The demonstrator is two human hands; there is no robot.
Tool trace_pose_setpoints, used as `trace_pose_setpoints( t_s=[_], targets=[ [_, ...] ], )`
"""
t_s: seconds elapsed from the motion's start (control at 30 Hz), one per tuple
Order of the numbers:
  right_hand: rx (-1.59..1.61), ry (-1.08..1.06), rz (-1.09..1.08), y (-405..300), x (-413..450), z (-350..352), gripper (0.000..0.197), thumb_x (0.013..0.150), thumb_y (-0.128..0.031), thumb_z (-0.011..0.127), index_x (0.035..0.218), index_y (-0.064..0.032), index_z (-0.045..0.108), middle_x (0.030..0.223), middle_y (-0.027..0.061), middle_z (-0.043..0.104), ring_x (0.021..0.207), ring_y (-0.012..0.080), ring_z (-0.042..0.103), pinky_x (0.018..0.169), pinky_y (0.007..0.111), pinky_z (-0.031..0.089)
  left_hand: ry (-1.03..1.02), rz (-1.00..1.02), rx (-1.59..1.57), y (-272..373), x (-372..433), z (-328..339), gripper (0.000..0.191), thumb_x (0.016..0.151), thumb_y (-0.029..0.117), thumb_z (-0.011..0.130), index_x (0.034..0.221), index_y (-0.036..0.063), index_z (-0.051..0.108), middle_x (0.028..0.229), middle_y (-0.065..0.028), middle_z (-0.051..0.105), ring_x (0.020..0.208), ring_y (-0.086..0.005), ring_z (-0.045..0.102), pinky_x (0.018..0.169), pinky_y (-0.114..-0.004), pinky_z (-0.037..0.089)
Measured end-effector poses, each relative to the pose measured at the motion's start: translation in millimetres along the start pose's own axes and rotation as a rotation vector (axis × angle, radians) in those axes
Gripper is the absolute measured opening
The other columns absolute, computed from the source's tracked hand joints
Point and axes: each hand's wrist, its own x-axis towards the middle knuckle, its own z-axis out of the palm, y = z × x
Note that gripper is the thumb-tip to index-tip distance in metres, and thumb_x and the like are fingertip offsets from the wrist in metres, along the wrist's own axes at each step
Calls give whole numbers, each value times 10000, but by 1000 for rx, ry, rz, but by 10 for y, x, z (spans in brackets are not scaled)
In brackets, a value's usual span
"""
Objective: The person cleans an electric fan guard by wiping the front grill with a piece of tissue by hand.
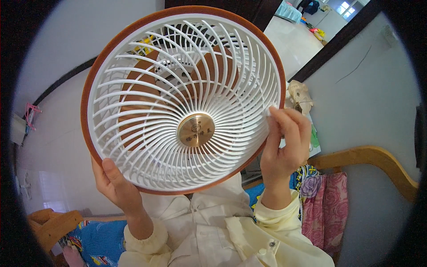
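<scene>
A white plastic fan grille (160,160) with curved spokes and a brown rim fills the middle of the view. At its centre is a round metallic badge (196,130) bearing writing. Brown fan blades (138,100) show through the spokes. My left hand (116,187) holds the rim at the lower left, thumb in front and fingers partly hidden behind. At the right side of the rim, my right hand (287,137) pinches something small and whitish between thumb and fingertips; blur hides what it is and whether the fingertips touch the grille.
A wooden armrest (363,150) curves at the right, with a pink rose-patterned cloth (327,210) hanging below it. Blue patterned fabric (100,240) lies on the seat at the lower left. A dark door frame (330,40) and a crumpled plastic bag (300,95) are at the upper right.
</scene>
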Motion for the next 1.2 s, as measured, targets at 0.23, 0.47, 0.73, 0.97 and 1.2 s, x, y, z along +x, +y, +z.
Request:
trace_pose_setpoints(
  t_s=[0.23,0.47,0.73,0.97,1.2],
  targets=[
    [108,-64,-15,-235,-210,-3,215,712,85,665,912,6,666,843,113,596,746,229,565,650,277,455,43,18,70,-10,-8,12,426,978,248,407,1267,-64,433,1135,-137,572,970,-161,578,831,-273,460],
    [164,-132,-169,-369,-255,135,286,632,70,687,907,-12,683,852,77,603,747,215,558,639,282,434,42,-10,89,-62,-6,-37,452,965,306,415,1238,-54,440,1094,-139,579,934,-190,596,803,-308,490],
    [90,-102,-159,-186,-215,-17,223,698,61,682,911,-5,677,872,97,611,764,213,563,650,266,447,13,-4,23,-60,6,-54,446,976,285,410,1251,-64,446,1095,-127,581,950,-152,573,826,-264,453],
    [146,-51,131,72,-178,-51,168,778,61,641,937,6,651,954,120,614,850,202,573,725,257,455,116,-20,65,-26,5,30,474,959,344,441,1223,-50,438,1056,-135,592,913,-190,601,790,-311,494],
    [1120,71,543,134,-236,-122,135,916,-141,540,964,-15,532,1167,231,550,963,181,575,802,267,476,124,-40,153,-46,12,-39,483,960,366,434,1202,-51,452,1070,-144,585,929,-206,594,813,-317,483]
  ],
)
